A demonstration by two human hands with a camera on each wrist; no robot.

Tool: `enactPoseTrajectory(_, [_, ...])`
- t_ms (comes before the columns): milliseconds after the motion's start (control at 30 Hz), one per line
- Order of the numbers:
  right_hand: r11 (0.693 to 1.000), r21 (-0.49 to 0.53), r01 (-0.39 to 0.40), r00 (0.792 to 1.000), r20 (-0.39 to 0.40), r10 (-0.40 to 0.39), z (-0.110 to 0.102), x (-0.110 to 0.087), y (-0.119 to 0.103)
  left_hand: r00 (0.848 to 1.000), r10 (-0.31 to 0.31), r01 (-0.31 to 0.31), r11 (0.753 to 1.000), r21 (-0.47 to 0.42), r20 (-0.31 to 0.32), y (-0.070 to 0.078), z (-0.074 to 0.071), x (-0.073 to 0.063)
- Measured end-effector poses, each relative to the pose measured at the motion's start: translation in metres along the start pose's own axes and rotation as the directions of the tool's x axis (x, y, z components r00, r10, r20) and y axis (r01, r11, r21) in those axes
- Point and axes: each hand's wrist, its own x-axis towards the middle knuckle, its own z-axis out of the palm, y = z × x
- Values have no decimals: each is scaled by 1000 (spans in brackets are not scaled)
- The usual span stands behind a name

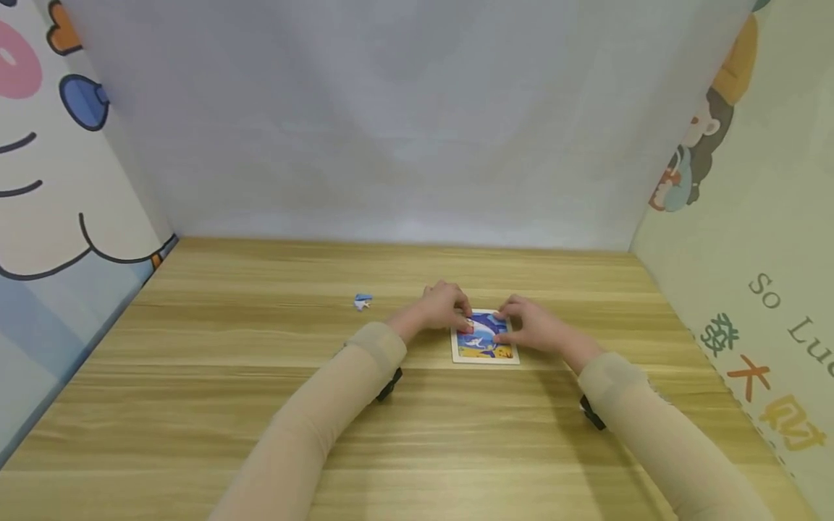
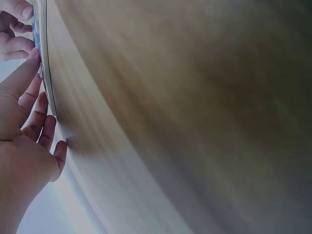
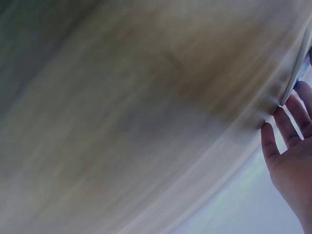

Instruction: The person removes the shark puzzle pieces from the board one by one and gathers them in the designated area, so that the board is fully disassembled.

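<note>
While my left hand (image 1: 445,307) and right hand (image 1: 536,325), both loosely spread, touch the puzzle (image 1: 482,344) between them, the loose pieces (image 1: 362,298) lie at nine o'clock, nearer to my left hand.

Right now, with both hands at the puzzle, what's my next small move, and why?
Perhaps reach your left hand for the loose blue-and-white bit: it lies apart from the puzzle, on that hand's side, and your right hand could steady the puzzle.

puzzle (image 1: 483,347): on table (image 1: 215,376) | loose piece (image 1: 362,300): on table, left of puzzle
</note>
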Motion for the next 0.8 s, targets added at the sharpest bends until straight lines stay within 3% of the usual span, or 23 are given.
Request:
enactPoseTrajectory(167, [1000, -6, 2, 1000, -12, -2, 0, 1, 0, 1000, -14, 14, 999, -49, 1, 0, 0, 1])
enactPoseTrajectory(433, [1000, -15, 2, 1000, -24, -2, 1, 0, 1, 1000, -20, 21, 1000, -16, 3, 1, 0, 3])
enactPoseTrajectory(800, [1000, -7, -15, 1000, -24, 15, 3, 0, 3, 1000, -7, 6, 997, -76, -19, 1, 0, 5])
